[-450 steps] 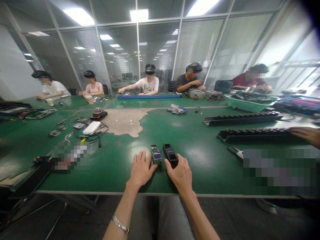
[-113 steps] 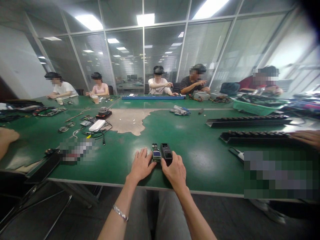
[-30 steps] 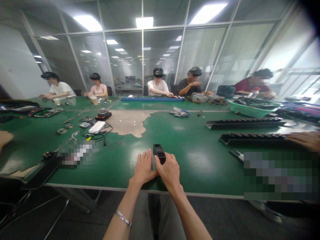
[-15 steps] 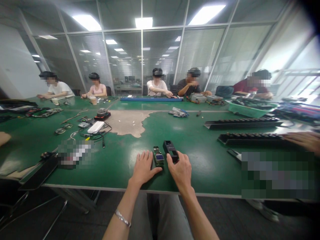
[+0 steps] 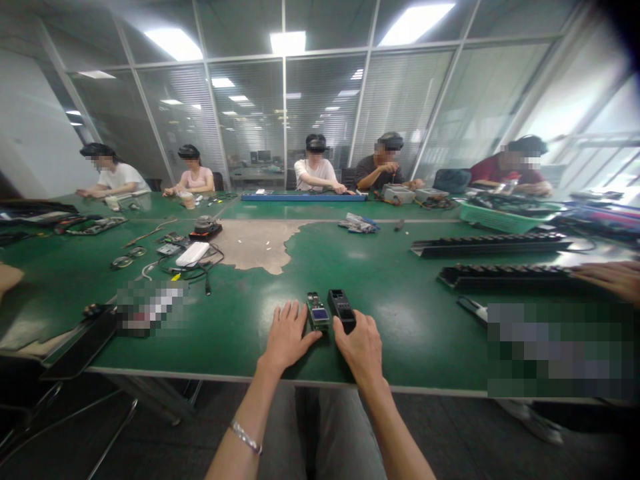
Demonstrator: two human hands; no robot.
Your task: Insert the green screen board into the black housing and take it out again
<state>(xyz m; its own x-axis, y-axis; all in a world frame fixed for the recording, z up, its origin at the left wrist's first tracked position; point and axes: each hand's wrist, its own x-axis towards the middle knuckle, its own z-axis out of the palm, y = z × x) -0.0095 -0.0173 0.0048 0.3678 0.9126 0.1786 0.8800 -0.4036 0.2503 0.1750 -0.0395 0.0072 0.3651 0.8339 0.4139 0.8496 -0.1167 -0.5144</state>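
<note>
Flat on the green table, my left hand has its fingers stretched out and its thumb by the near end of a small circuit board. The board carries a little rectangular screen and lies face up. Just right of it is a black plastic casing with cut-out openings. My right hand grips the casing's near end, thumb on the left side and fingers on the right. Its fingertips are partly hidden. The board and the casing lie side by side, a narrow gap between them.
Two long black metal rails lie to the right, another person's hand at the nearer one. A green basket stands behind. Left are a white box-shaped device and cables. Several people sit across the table.
The casing has come down slightly towards me and now looks flatter on the table, with my right hand still at it. My left hand and the circuit board have barely moved.
</note>
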